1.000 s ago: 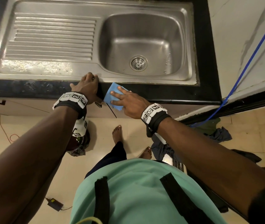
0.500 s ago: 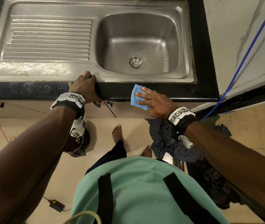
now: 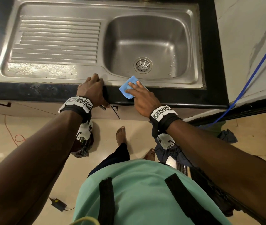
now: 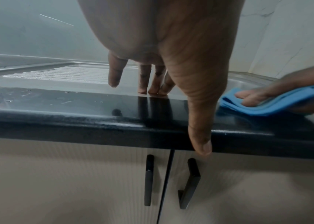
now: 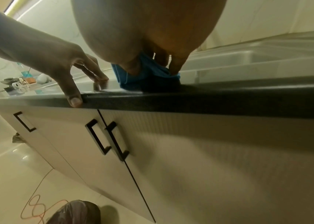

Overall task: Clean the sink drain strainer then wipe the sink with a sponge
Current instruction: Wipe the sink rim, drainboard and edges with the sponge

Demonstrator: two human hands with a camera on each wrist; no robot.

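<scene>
**Blue sponge on the front edge of the sink, both hands at the bench**

So the right hand (image 3: 142, 99) has its grip spread out flat, fingers straight, pressing down on the blue sponge (image 3: 127, 88). The sponge looks more like a folded cloth pad from the left wrist view (image 4: 263, 104), and it sits half on the steel front rim of the sink (image 3: 169, 83) and half on the black bench (image 3: 31, 93). Whether the thumb is tucked under it I can't tell.

Just off to the left of that grip is the left hand (image 3: 93, 90). Its fingers are straight-ish with the tips resting on the sink rim, and the thumb (image 4: 200, 142) hangs down over the front edge of the bench. It's holding nothing, just braced there, close to the sponge but not touching it.

Beyond the right grip, down in the basin, the drain strainer (image 3: 142, 65) is seated in the drain. Further left past the left grip is the ribbed draining board (image 3: 56, 39).

Below both grips are the cabinet doors with black handles (image 4: 188, 183), and on the floor a dark bag (image 5: 73, 212) and a thin orange cord (image 5: 35, 201).
</scene>
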